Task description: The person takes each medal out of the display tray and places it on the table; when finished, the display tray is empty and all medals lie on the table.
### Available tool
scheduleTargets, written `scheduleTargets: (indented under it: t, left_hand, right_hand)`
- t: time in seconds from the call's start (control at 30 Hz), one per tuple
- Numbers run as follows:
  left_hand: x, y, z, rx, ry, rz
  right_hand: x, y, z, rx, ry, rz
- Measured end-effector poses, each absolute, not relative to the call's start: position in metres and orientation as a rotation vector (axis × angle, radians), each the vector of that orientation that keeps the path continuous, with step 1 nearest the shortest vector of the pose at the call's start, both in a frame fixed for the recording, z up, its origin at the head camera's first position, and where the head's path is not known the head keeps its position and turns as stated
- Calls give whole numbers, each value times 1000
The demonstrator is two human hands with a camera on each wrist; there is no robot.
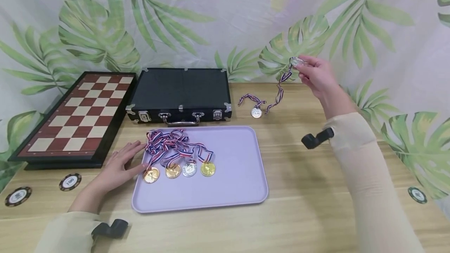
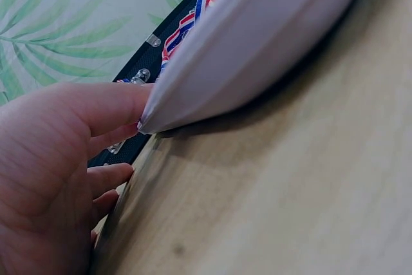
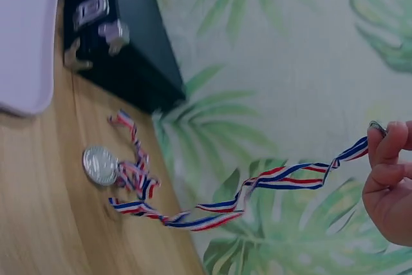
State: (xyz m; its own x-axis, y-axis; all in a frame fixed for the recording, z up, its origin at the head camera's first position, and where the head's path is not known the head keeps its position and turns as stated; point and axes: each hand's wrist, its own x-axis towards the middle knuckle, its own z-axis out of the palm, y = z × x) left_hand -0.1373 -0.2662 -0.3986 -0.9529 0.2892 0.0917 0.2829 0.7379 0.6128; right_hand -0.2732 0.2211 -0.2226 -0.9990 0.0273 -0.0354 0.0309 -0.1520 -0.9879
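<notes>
High at the back right, my right hand (image 1: pixel 318 76) pinches a silver-coloured medal (image 1: pixel 296 62) by its disc. The medal's red, white and blue ribbon (image 3: pixel 277 177) dangles to the table. Below it lies another silver medal (image 1: pixel 256 112), its ribbon crumpled beside it. My left hand (image 1: pixel 117 169) rests at the left side of a lilac tray (image 1: pixel 232 184), thumb touching the rim and fingers loosely extended. On the tray sit a copper-coloured medal (image 1: pixel 151 175), a second coppery medal (image 1: pixel 173 171), a silver medal (image 1: pixel 189 169) and a gold medal (image 1: pixel 208 168), with tangled ribbons (image 1: pixel 165 142) behind them.
Behind the tray stands a closed black case (image 1: pixel 183 89) with metal latches. A chessboard (image 1: pixel 81 112) lies to its left. Poker chips (image 1: pixel 70 182) are at the left, and a green-edged chip (image 1: pixel 417 195) is at the far right. Leaf-patterned cloth (image 1: pixel 242 18) backs the table.
</notes>
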Motion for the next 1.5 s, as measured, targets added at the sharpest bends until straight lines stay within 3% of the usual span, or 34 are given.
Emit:
scheduleTargets:
  t: [0.37, 0.87, 1.5]
  left_hand:
    - [-136, -265, -397, 472, 2924, 1027]
    - [-137, -266, -397, 486, 2927, 1048]
    - [-137, -266, -398, 462, 2916, 1019]
  right_hand:
    - [-323, 228, -270, 175, 2181, -2309]
    - [-304, 232, -375, 269, 2276, -1974]
    - [-295, 237, -386, 275, 2242, -1764]
